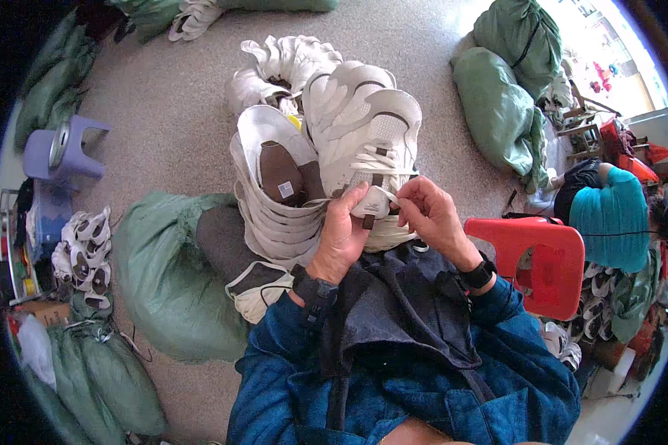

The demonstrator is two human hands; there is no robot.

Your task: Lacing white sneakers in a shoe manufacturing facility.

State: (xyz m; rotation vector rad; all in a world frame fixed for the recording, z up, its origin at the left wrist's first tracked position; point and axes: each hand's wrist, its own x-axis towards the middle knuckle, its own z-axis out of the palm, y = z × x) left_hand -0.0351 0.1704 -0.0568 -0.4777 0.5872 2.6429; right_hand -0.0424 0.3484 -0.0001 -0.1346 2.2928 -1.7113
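A white shoe upper point(393, 141) with white laces lies over my lap, its tongue point(375, 202) toward me. My left hand point(338, 233) grips the tongue from the left, thumb on its top. Beside it my right hand point(432, 219) is closed in a pinch at the laces, close to the tongue's right edge; the bit of shoelace between its fingertips is small. More white uppers are nested beneath and beyond this one. To the left, a nested stack of uppers point(274, 233) holds a brown insole-shaped piece point(280, 172) with a small white label.
A green sack point(167, 278) lies by my left leg, and other green sacks point(497, 111) stand far right. Close on my right is a red plastic chair point(542, 259). A purple stool point(67, 152) stands left. Another person in a teal top point(612, 219) bends over at the right.
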